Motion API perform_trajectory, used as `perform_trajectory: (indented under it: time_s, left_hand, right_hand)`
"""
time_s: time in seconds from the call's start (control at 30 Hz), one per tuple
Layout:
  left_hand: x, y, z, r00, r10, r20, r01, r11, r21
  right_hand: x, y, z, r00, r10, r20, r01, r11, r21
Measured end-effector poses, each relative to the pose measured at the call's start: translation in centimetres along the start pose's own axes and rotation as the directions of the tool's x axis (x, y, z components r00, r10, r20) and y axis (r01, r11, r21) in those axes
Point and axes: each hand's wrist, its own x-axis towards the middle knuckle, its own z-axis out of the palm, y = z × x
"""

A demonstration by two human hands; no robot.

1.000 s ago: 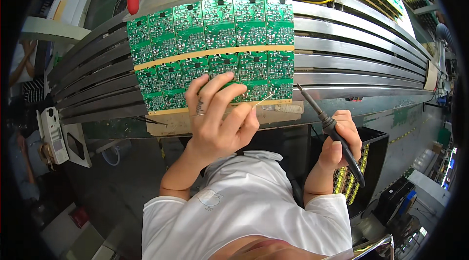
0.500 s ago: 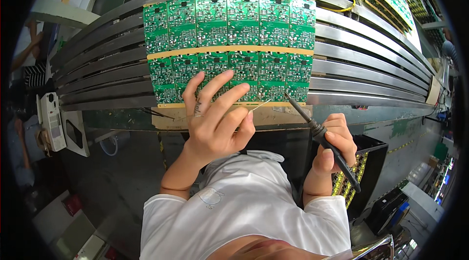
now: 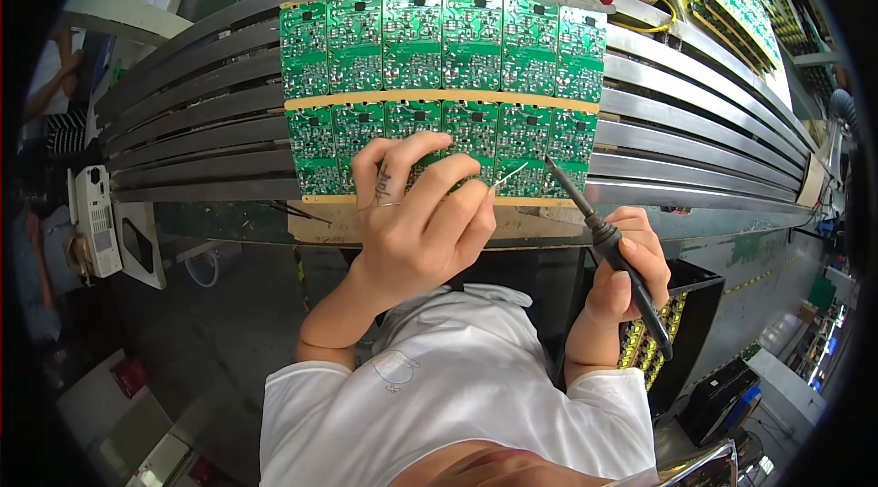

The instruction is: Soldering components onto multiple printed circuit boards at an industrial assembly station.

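Green and tan, laid flat across metal rails [image 3: 704, 110]

Note the circuit-board panel [image 3: 444, 75] at the centre of the frame, with two rows of boards joined by tan strips. Judge it light and stiff, probably smooth underneath, but fragile across its small parts and apt to crack along the joints. Best gripped by the tan edging, clear of components.

Over the lower row, find the left hand [image 3: 416, 213], curled, thumb and forefinger pinched on thin solder wire [image 3: 510, 176]. Right of centre, see the right hand [image 3: 631, 267] wrapped round a soldering iron [image 3: 608, 235], tip aimed at the panel's lower right; impossible to tell whether touching.

Below the rails, see a dull green tabletop [image 3: 229, 224]. Further out, notice stacked boards [image 3: 736, 2] at upper right, a black crate [image 3: 693, 313] at lower right and grey floor [image 3: 247, 322] at lower left.
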Motion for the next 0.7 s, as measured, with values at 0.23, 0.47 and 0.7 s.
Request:
perform_trajectory:
  time_s: [0.23, 0.47, 0.7]
  left_hand:
    - [1.2, -0.1, 0.2, 1.0, 0.004, 0.01, -0.005, 1.0, 0.024]
    - [1.6, -0.7, 0.6, 1.0, 0.0, -0.012, 0.0, 1.0, 0.017]
    - [1.5, -1.0, 0.9, 0.999, 0.009, -0.039, -0.009, 1.0, -0.007]
  right_hand:
    - [0.5, 0.1, 0.1, 1.0, -0.003, -0.028, 0.003, 1.0, -0.007]
    - [0.8, 0.5, 0.1, 0.999, 0.005, -0.036, -0.005, 1.0, -0.008]
    - [1.4, -0.1, 0.2, 1.0, 0.007, 0.0, -0.007, 0.998, -0.062]
